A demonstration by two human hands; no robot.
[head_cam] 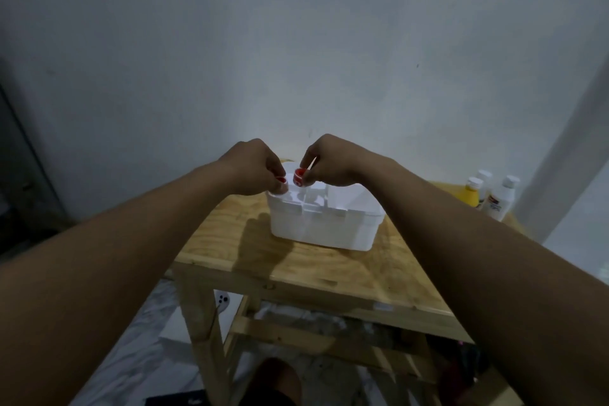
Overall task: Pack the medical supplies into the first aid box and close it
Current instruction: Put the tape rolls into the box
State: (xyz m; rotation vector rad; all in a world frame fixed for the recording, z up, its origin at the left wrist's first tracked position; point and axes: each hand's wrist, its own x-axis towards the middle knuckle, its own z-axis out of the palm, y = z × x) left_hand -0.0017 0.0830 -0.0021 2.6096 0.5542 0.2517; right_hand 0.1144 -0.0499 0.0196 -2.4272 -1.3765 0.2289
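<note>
A white first aid box (321,227) stands on a wooden table (329,269), and its top shows white divided compartments. My left hand (255,166) hovers over the box's left rim, fingers pinched on a small red item (280,179). My right hand (334,160) is just to its right, above the box's middle. It pinches a small red and white roll (299,177), and a thin pale strip sticks up between its fingers. The two hands nearly touch. The inside of the box is overexposed, so what it holds is hidden.
At the table's far right corner stand a yellow bottle (469,195) and two white bottles (502,203). A grey wall rises right behind the table. Below are the table's wooden frame (197,313) and a marbled floor.
</note>
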